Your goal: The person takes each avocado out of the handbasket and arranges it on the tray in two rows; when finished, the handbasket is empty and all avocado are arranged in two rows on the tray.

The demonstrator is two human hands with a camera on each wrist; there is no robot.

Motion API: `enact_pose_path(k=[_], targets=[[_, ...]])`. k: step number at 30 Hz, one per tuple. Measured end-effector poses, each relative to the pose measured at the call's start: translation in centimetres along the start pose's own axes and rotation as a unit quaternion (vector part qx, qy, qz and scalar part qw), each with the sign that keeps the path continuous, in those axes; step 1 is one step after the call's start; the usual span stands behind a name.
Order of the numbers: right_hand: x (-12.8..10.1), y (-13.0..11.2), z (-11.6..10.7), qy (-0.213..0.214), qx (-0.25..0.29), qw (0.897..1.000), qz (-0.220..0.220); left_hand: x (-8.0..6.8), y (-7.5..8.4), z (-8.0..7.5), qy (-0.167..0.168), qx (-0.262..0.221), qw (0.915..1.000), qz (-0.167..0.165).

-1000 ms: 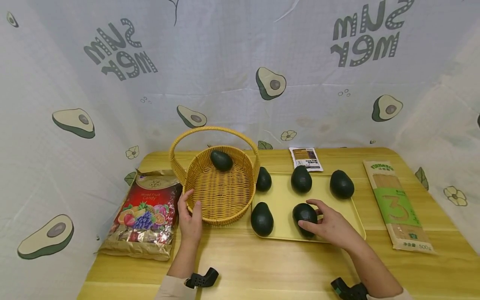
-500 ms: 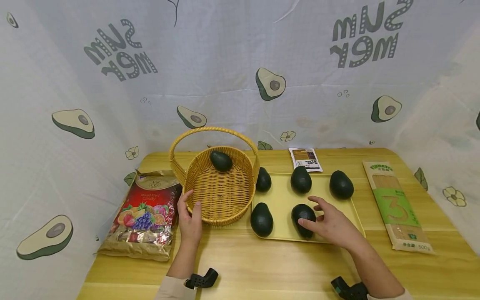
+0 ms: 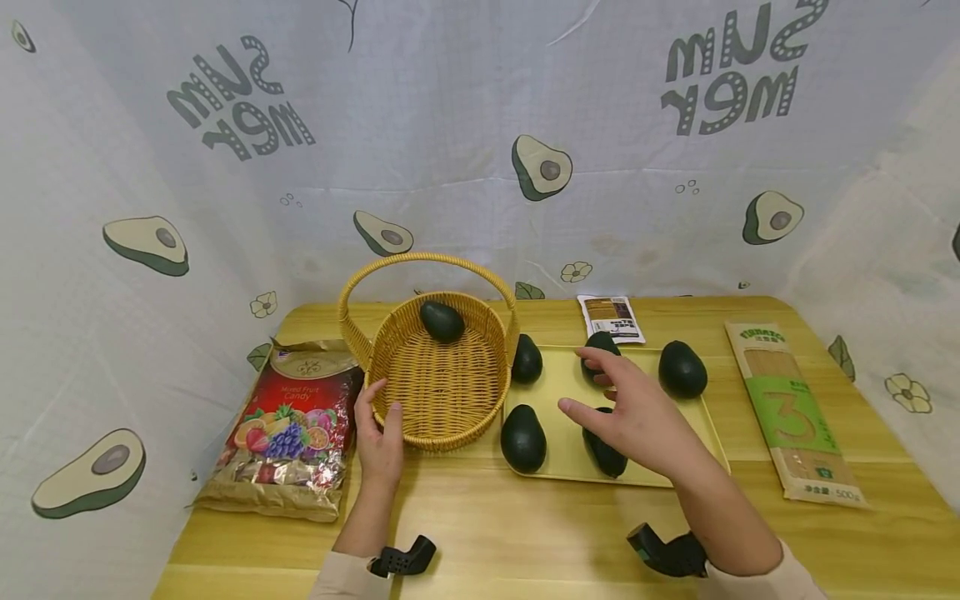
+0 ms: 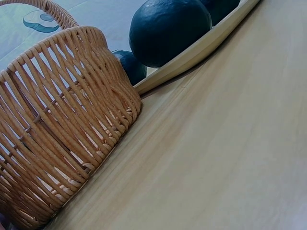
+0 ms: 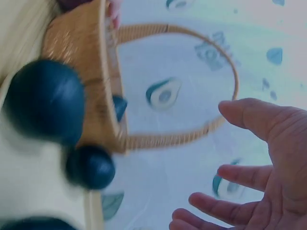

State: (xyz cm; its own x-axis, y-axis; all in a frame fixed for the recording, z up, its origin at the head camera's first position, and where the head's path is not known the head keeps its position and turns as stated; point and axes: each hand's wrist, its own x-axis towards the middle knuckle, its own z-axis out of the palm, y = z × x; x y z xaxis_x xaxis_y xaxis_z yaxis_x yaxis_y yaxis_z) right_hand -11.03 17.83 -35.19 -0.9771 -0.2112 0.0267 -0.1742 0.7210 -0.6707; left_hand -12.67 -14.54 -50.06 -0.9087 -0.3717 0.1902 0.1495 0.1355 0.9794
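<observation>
Currently my right hand (image 3: pixel 637 412) hovers, fingers spread and holding nothing, above the yellow tray (image 3: pixel 562 392) at centre right of the frame. Directly beneath it lies one avocado (image 3: pixel 609 454), partly hidden by my palm; another avocado (image 3: pixel 522 437) sits at the tray's lower left corner. My left hand (image 3: pixel 380 437) grips the near rim of the wicker basket (image 3: pixel 442 379) at centre frame, thumb inside. One avocado (image 3: pixel 442 321) rests in the basket's far end. A candy bag (image 3: pixel 296 425) lies on the desk (image 3: pixel 525 533) at lower left.
</observation>
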Motion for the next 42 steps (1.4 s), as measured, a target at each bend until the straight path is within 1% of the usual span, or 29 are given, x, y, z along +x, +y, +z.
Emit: enact_pose_path(k=[3, 7, 13, 16, 18, 20, 23, 26, 30, 34, 42], targets=[[1.2, -1.6, 0.8, -0.003, 0.007, 1.000, -0.022, 0.0, 0.0, 0.0, 0.002, -0.002, 1.0000, 0.000], [3.4, -3.9, 2.1, -0.020, 0.007, 0.999, -0.042, 0.1, 0.0, 0.0, 0.003, -0.008, 1.0000, 0.000], [7.2, -6.7, 4.1, -0.048, 0.019, 0.997, -0.055, 0.1, 0.0, 0.1, 0.002, -0.011, 0.9999, 0.001], [9.0, -7.5, 5.5, -0.044, 0.021, 0.997, -0.060, 0.0, 0.0, 0.1, 0.000, -0.010, 1.0000, 0.002], [10.1, -7.8, 6.4, -0.044, 0.032, 0.997, -0.056, 0.1, -0.1, 0.1, 0.000, -0.007, 1.0000, 0.005], [11.2, -8.0, 7.4, -0.047, 0.048, 0.996, -0.054, 0.1, -0.2, 0.1, 0.000, -0.007, 0.9999, 0.008], [12.7, -7.9, 8.8, -0.055, 0.085, 0.994, -0.040, 0.2, -0.2, 0.1, -0.001, -0.007, 0.9999, 0.011], [14.2, -7.7, 10.0, -0.055, 0.097, 0.993, -0.021, 0.2, -0.2, 0.0, -0.004, -0.010, 0.9999, 0.010], [15.9, -7.5, 11.4, -0.058, 0.092, 0.994, 0.014, 0.2, -0.2, 0.0, -0.006, -0.011, 0.9999, 0.010], [16.9, -7.4, 12.4, -0.066, 0.094, 0.992, 0.043, 0.3, -0.2, 0.0, -0.006, -0.009, 0.9999, 0.010], [18.4, -6.8, 13.9, -0.077, 0.087, 0.991, 0.066, 0.4, -0.4, 0.0, -0.002, -0.006, 0.9999, 0.015]])
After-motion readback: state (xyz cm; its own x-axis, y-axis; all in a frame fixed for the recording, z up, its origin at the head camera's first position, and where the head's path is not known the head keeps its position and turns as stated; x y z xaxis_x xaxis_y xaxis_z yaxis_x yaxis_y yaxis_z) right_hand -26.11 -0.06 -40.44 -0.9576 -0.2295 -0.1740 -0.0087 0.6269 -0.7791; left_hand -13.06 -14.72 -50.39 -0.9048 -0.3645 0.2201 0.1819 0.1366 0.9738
